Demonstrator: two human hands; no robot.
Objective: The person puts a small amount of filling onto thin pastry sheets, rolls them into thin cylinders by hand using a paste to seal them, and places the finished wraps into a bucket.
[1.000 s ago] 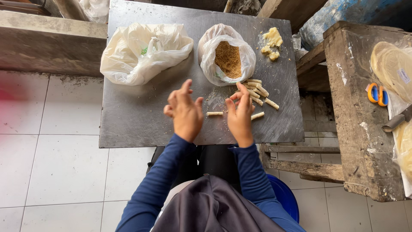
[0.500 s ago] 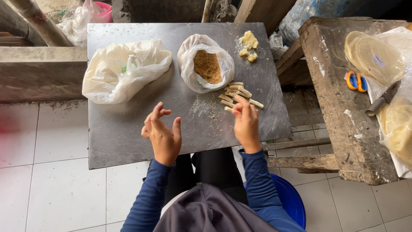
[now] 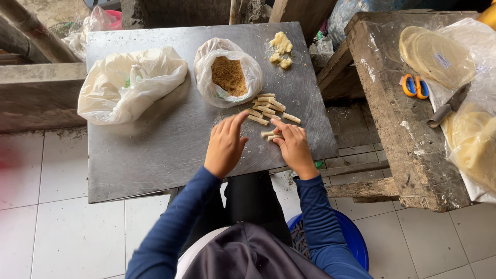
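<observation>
Right hand (image 3: 295,149), grip loosely open, fingertips pressing a small pale roll (image 3: 268,134) flat on the steel table (image 3: 155,155); left hand (image 3: 225,146) open too, palm down, fingers spread just beside it, holding nothing. Finished rolls (image 3: 268,106) piled just beyond, near the open bag of brown filling (image 3: 229,76) and the dough lumps (image 3: 280,46). Risk: uneven fingertip pressure could split the wrapper, and a sideways sweep could scatter the pile.

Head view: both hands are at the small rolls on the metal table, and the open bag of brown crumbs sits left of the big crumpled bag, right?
Not quite. In the head view, the crumb bag sits right of the big crumpled bag, not left. Both hands, left and right, are at the rolls on the metal table.
</observation>
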